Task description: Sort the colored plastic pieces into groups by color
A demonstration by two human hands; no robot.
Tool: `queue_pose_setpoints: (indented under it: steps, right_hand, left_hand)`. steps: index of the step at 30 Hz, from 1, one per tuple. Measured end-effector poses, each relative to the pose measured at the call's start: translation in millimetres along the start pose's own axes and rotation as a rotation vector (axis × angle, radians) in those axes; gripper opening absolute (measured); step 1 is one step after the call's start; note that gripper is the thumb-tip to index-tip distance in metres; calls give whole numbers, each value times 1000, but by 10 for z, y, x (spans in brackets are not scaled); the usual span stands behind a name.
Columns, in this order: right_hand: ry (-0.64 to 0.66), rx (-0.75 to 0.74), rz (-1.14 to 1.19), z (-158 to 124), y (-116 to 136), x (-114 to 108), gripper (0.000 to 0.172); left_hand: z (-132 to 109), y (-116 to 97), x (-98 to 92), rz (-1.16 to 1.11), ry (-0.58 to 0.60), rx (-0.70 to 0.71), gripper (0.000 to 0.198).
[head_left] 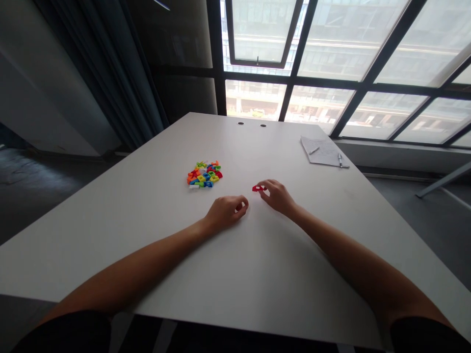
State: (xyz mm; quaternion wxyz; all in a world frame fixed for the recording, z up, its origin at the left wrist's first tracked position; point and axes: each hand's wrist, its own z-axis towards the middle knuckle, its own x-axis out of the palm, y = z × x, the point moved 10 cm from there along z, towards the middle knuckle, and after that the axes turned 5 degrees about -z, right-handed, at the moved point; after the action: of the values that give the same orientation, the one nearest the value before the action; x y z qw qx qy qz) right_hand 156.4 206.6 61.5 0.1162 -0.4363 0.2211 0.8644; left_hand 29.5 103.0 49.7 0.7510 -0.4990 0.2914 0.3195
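My right hand (276,196) pinches a small red plastic building piece (258,188) between thumb and fingertips, just above or on the white table (228,274); a pale spot shows on the piece. To its left, my left hand (226,212) rests near the table top with its fingers curled and the thumb against them. No object shows in that hand's fingers. Farther off, beyond the left hand, lies a pile of small plastic building pieces (204,175) in red, orange, yellow, green, blue and white.
A sheet of paper (324,153) with handwriting lies at the table's far right, with a pen (314,150) and another pen (340,159) on it. Two round holes sit near the far edge. Behind the table are large windows (263,34) and a dark curtain (110,63).
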Motion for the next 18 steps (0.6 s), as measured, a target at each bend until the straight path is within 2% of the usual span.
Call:
queue_pose_setpoints:
  steps: [5, 10, 14, 18]
  right_hand:
    - [13, 104, -81, 484, -288, 329, 20]
    - [54, 185, -155, 775, -534, 602, 24]
    - [68, 227, -84, 835, -707, 734, 48]
    - [24, 262, -13, 778, -788, 744, 70]
  left_hand:
    - [0, 32, 68, 24, 32, 18, 11]
    - [-12, -24, 115, 54, 55, 93, 12]
    - [-9, -21, 132, 63, 85, 84, 13]
    - [-3, -52, 149, 97, 113, 85, 14]
